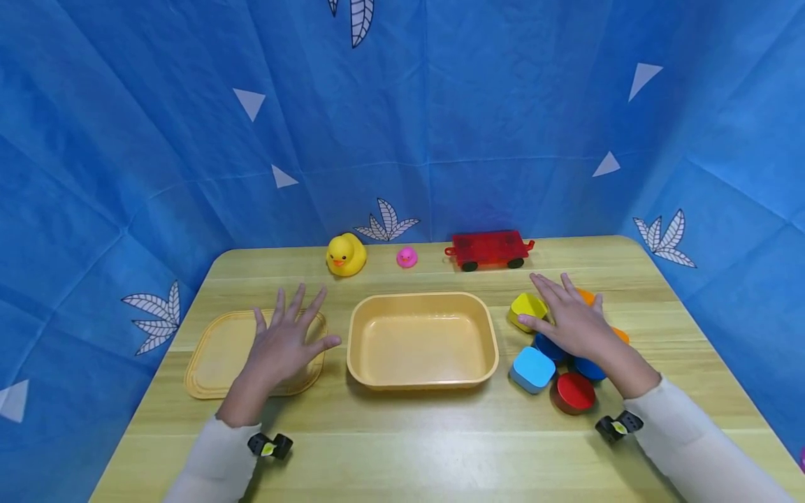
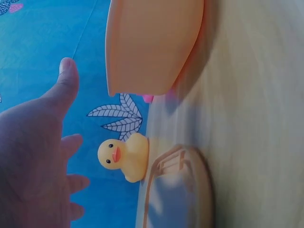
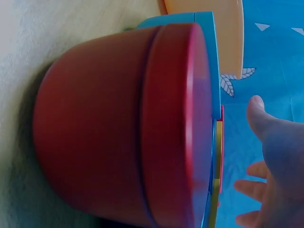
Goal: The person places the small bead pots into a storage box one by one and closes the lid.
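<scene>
My left hand [image 1: 281, 351], fingers spread, hovers over a flat tan lid [image 1: 220, 353] on the left of the table and holds nothing. On the right, my right hand [image 1: 574, 321] is spread above a cluster of colourful cups and partly hides them. Around it show a yellow cup [image 1: 525, 307], a light blue cup [image 1: 532, 369], a red cup [image 1: 574, 393] and some dark blue and orange ones. The red cup [image 3: 118, 128] fills much of the right wrist view. Between the hands sits a tan rectangular tub [image 1: 423, 382] with nothing in it.
Along the back edge of the wooden table [image 1: 402, 461] stand a yellow rubber duck [image 1: 346, 255], a small pink duck [image 1: 407, 257] and a red toy wagon [image 1: 489, 249] on black wheels. Behind them hangs a blue patterned cloth [image 1: 503, 140].
</scene>
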Available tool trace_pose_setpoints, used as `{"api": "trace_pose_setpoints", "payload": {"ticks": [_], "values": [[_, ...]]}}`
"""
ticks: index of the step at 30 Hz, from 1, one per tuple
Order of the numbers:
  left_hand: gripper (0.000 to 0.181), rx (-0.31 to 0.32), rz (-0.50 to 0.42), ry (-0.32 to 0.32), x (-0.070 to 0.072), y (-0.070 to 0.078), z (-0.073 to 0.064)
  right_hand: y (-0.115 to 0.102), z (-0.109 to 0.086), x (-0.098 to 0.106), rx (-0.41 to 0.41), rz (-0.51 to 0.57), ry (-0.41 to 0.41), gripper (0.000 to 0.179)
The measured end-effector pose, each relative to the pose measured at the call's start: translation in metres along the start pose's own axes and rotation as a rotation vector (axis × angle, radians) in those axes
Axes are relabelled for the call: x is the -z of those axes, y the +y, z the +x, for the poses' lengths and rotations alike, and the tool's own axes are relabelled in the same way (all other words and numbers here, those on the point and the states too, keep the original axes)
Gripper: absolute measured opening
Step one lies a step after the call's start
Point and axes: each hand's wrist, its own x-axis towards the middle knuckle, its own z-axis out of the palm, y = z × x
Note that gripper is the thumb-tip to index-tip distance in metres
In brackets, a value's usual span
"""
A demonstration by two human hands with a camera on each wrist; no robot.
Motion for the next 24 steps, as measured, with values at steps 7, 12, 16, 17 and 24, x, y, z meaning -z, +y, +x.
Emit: {"api": "trace_pose_setpoints", "payload": {"ticks": [7,12,16,17,24], "values": [[0.094,-0.026,-0.025,-0.014,-0.007,0.010,-0.005,0.002,0.004,-0.001,-0.005,0.026,-0.013,0.095],[0.093,-0.061,-0.048,-0.004,-0.013,0.017,-0.009,0.003,0.006,-0.004,0.001,0.011,-0.012,0.095],[0.094,-0.098,-0.072,0.011,-0.020,0.022,-0.012,0.005,0.008,-0.006,0.004,-0.005,-0.008,0.093],[0.095,-0.104,-0.078,0.009,-0.021,0.022,-0.012,0.005,0.008,-0.007,0.004,-0.009,-0.007,0.092],[0.102,-0.149,-0.160,-0.023,-0.030,0.031,-0.015,0.003,0.010,-0.007,-0.014,-0.017,-0.022,0.087]]}}
